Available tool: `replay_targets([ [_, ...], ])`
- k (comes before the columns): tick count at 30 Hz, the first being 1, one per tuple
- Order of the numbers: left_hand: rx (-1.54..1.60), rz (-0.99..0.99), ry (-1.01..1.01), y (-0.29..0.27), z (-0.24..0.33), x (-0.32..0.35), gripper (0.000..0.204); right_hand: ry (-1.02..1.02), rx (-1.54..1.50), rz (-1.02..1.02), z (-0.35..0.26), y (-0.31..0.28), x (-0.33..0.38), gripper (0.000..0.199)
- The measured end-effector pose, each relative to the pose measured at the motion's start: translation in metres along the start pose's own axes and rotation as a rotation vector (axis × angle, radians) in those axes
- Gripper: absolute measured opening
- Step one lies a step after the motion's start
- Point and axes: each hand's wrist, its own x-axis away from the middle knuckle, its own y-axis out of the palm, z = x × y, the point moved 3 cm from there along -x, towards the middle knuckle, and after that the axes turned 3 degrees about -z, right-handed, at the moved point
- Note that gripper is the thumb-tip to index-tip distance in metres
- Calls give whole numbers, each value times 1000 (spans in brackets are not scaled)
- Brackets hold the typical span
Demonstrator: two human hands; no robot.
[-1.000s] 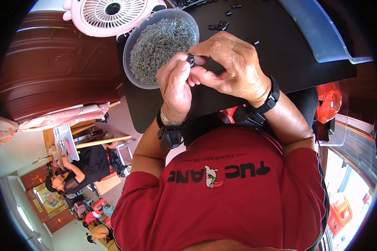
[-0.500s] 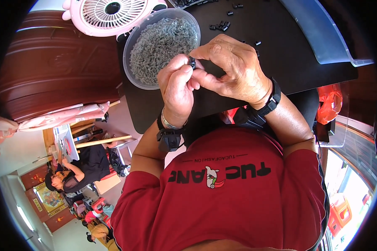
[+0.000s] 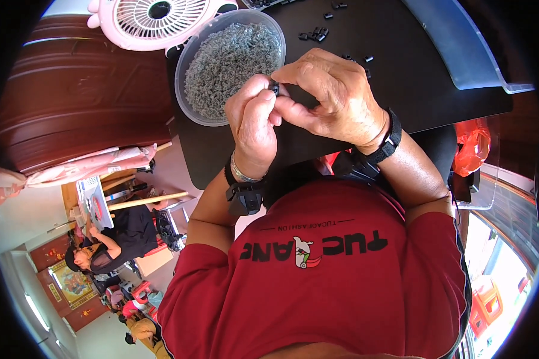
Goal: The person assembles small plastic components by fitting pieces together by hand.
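My left hand (image 3: 251,122) is closed, pinching a small black plastic part (image 3: 274,88) between thumb and forefinger. My right hand (image 3: 335,99) comes in from the right, its thumb and forefinger closed at the same part from above and below. The fingers partly hide the part, so its exact shape cannot be made out. Just beyond my left hand stands a clear round tub (image 3: 181,90) heaped with small grey pieces that look like springs (image 3: 230,69). Several loose black parts (image 3: 315,34) of similar size lie on the dark tabletop (image 3: 395,78) past my right hand.
A pink fan (image 3: 161,42) stands behind the tub. A translucent bluish bin (image 3: 455,54) sits at the far right, and part of a tray (image 3: 260,5) shows at the far edge. A red plastic bag (image 3: 473,146) is right of the table. Another person (image 3: 114,245) is at the left.
The black part has tilted slightly between my fingertips. Both hands otherwise stay in nearly the same place.
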Motion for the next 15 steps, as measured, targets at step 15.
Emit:
replay_targets([
  [15,-27,5,44,2,3,0,19,-47,26,8,-1,2,0,26],
])
